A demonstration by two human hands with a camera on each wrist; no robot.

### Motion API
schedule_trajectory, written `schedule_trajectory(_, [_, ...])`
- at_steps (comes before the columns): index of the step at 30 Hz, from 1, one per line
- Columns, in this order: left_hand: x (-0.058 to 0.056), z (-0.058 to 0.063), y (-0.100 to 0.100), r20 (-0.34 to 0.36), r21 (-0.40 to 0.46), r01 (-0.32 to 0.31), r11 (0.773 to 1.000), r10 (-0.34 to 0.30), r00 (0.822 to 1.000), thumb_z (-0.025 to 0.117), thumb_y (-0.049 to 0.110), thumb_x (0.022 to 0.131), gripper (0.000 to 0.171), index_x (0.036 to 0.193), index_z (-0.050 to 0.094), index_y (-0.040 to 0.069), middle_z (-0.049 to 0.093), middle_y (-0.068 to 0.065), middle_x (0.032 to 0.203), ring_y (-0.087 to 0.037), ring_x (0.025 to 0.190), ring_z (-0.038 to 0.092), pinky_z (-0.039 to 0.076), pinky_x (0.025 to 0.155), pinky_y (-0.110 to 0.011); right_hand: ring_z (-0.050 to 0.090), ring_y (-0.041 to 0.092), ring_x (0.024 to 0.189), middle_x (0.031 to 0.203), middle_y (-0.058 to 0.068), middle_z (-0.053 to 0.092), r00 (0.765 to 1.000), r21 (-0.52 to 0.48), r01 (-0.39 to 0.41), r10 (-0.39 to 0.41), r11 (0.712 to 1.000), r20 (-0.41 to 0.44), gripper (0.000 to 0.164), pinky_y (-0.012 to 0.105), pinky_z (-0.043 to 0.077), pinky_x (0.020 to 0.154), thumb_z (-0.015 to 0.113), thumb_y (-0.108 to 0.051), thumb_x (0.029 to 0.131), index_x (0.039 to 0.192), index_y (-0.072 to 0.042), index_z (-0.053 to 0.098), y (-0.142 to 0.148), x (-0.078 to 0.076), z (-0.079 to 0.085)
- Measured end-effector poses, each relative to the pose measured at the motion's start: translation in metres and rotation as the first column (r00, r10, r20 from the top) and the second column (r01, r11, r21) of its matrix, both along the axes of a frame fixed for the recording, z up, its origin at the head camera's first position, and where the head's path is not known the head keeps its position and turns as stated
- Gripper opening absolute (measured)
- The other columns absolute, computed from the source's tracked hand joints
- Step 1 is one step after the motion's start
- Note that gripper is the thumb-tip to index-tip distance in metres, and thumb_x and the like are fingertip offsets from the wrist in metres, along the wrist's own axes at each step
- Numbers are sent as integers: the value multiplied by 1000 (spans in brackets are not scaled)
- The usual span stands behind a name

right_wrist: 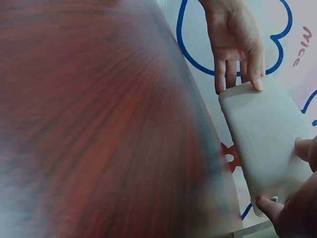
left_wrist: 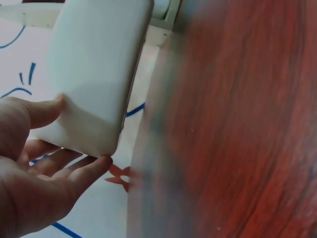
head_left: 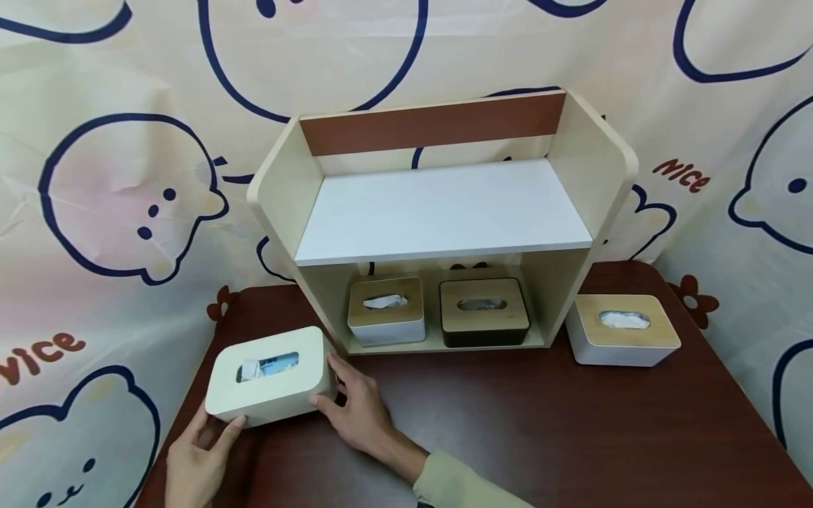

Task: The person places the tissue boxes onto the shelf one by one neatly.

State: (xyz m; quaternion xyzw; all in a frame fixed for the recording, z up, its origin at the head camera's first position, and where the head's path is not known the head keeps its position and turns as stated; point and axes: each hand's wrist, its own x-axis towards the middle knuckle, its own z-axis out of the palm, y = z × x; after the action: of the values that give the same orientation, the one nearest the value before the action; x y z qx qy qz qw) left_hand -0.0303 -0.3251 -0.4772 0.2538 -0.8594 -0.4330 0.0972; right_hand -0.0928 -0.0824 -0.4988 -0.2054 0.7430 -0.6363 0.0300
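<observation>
Cream all over, the box (head_left: 273, 389) is held at the left end of the bench (head_left: 571, 430), tilted and, as the wrist views read to me from my remote seat, off the surface. Both hands grasp it: the left hand (head_left: 200, 455) has its thumb and fingers on the near left corner, while the right hand (head_left: 358, 413) grips the right end between spread thumb and fingers. I'd judge the step in hand to be a two-handed carry or turn; which, I can't tell. Either way, the next move calls, I think, for the hands to work together and keep the corners off the shelf (head_left: 444, 212) just beside. Through the slot I make out white tissue (head_left: 250, 370) and a blue wrapper (head_left: 279, 363); how full the box is, I can't see. Beyond the right hand, the shelf's lower bay holds a white box (head_left: 387, 333) with white tissue poking out, and a black box (head_left: 485, 337) with something pale inside. Farther right, outside the shelf on the bench, sits a wood-lidded box (head_left: 625, 353), tissue showing in its opening.
</observation>
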Motion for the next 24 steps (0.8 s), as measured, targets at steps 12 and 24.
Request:
schedule_trajectory(12, [25,11,27,-52,6,29,1000,-29,998,78,8,98,78,165,38,5,44,-26,164,-51,145,48,37,74,10,50,30,151,168,14,45,1000,19,9,-9,1000,-5,72,35,58,108,75,-32,103,163,-4,44,38,22,9])
schedule_trajectory(24, [27,27,62,-105,60,112,992,-105,989,79,8,98,77,164,40,2,45,-23,165,-48,146,49,48,82,3,48,31,153,170,14,43,1000,-17,24,-23,1000,20,75,33,57,109,77,-31,101,163,-6,43,80,28,26])
